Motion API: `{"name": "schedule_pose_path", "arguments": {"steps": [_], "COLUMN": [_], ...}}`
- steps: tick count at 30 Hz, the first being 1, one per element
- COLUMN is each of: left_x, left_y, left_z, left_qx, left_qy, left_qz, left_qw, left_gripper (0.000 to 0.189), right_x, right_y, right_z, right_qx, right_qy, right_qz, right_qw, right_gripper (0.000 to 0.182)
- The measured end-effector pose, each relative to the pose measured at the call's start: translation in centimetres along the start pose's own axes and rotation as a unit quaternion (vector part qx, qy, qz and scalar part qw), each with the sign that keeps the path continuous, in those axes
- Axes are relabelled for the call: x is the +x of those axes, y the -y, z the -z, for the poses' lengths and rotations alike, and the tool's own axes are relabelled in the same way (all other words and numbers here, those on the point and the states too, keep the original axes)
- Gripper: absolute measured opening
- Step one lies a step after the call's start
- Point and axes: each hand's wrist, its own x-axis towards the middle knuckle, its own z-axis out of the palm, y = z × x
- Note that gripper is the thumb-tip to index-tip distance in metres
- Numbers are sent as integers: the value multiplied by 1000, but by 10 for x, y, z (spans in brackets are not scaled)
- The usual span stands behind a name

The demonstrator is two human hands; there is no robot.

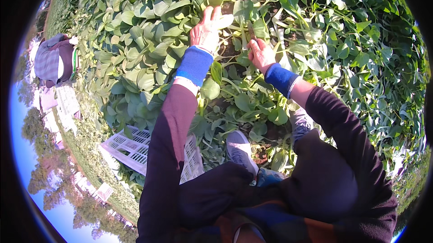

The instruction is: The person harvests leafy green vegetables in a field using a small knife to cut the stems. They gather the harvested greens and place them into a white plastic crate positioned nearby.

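Green leafy plants with pale stalks (149, 43) grow thickly in front of me. My left hand (207, 28), with a blue knitted cuff at the wrist, reaches into the leaves at the upper middle. Its fingers lie against a leaf and a pale stalk; whether they grip it is not clear. To the right, my right hand (260, 52) is closed around the handle of a knife (251, 31), whose dark blade points up among the leaves. It has a blue cuff too. Bare soil and cut-looking pale stalks show between and beyond the hands.
A white slatted plastic crate (132, 148) stands at the lower left, partly behind my left arm. My shoe (241, 150) is among the plants. At the far left another person (55, 60) bends over near a pale crate (67, 102).
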Motion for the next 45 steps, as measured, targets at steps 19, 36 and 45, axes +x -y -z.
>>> {"name": "schedule_pose_path", "arguments": {"steps": [19, 36, 45], "left_x": [-19, -36, -76], "left_y": [16, -12, -82], "left_z": [-22, 2, 55], "left_qx": [-97, -351, -484], "left_qy": [-91, -141, -27], "left_qz": [144, 211, 305], "left_qw": [981, 901, 819], "left_gripper": [25, 21, 22], "right_x": [52, 27, -37], "right_y": [-25, 9, 73], "right_z": [-38, 6, 39], "right_qx": [-277, 73, 204], "right_qy": [27, 189, 108], "right_qz": [133, -40, -62], "right_qw": [951, 978, 971], "right_gripper": [35, 35, 31]}}
